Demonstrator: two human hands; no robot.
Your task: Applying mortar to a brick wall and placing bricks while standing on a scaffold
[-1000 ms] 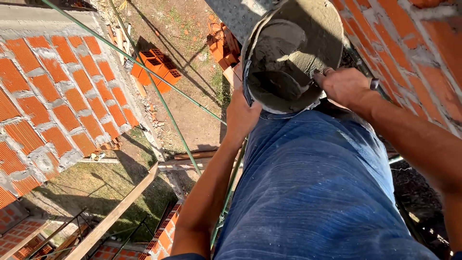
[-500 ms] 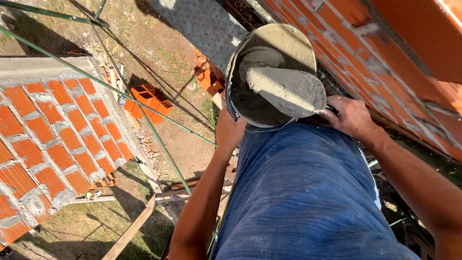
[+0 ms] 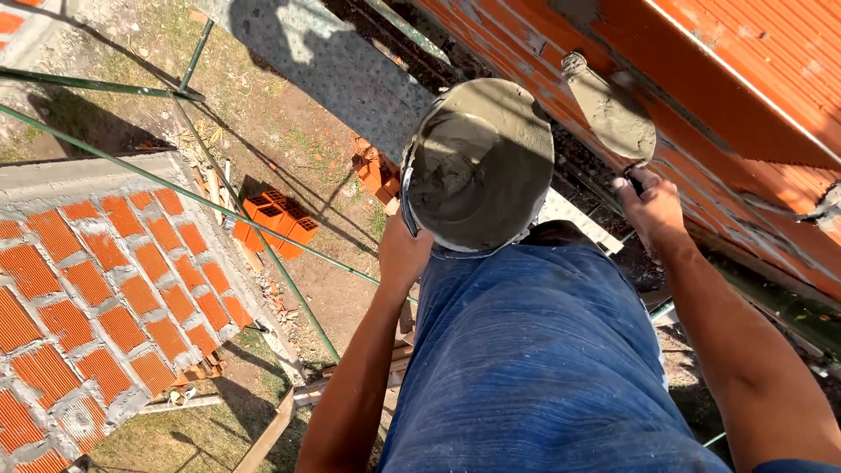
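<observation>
**Inspector:** Left hand (image 3: 405,254) is closed on the rim of the bucket (image 3: 480,166), fingers wrapped over the near edge. The bucket rests against the person's thigh, tilted towards the camera, with grey mortar (image 3: 455,162) coating the inside. The bucket's base and far outer wall are hidden.

**Clerk:** And the right?

**Inspector:** Right hand (image 3: 650,208) is clamped around the handle of a trowel (image 3: 611,109). The handle itself is hidden in the fist. The blade carries mortar and lies against the brick wall (image 3: 745,96) on the right; whether it presses on the joint, I cannot tell.

**Clerk:** Surroundings?

**Inspector:** Blue jeans (image 3: 543,359) fill the lower centre and hide the footing. Far below lie a stack of hollow bricks (image 3: 279,219) and a second brick wall (image 3: 105,289), cut off at the left edge. Green poles (image 3: 175,188) cross the view.
</observation>
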